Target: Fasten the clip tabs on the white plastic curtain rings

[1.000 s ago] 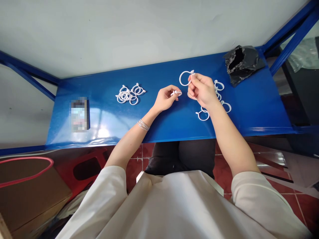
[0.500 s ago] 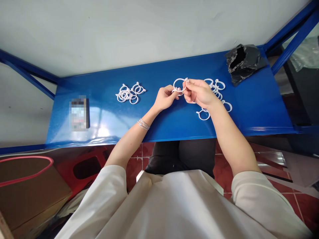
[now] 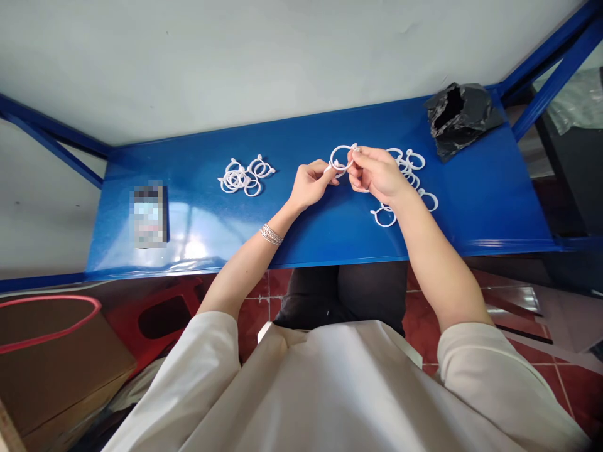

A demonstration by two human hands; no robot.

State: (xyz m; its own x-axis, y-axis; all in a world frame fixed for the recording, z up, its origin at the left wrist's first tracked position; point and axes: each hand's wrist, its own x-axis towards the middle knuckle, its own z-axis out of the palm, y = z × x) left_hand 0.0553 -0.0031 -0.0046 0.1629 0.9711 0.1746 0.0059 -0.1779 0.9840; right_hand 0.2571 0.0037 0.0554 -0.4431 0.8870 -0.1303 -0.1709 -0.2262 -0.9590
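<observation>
Over the middle of the blue table my two hands are close together. My right hand [image 3: 377, 176] pinches a white curtain ring [image 3: 331, 157] near its small eyelet, and the ring's lower edge reaches my left fingertips. My left hand [image 3: 311, 186] is closed on another white curtain ring, partly hidden behind the fingers. Whether the two rings are linked I cannot tell. Beside and behind my right hand lie several loose curtain rings [image 3: 423, 161], some covered by the hand. To the left is a separate pile of curtain rings [image 3: 253, 193].
The blue table [image 3: 301, 242] meets a pale wall [image 3: 264, 63] at the back. A crumpled black plastic bag [image 3: 464, 119] sits at the back right. Toward the left end lies a phone-like object [image 3: 149, 216], blurred out. Blue metal bars [image 3: 546, 88] flank both ends.
The ring in my right hand has shifted slightly up and to the right, and its lower edge has drawn a little away from my left fingers. Both piles are unchanged.
</observation>
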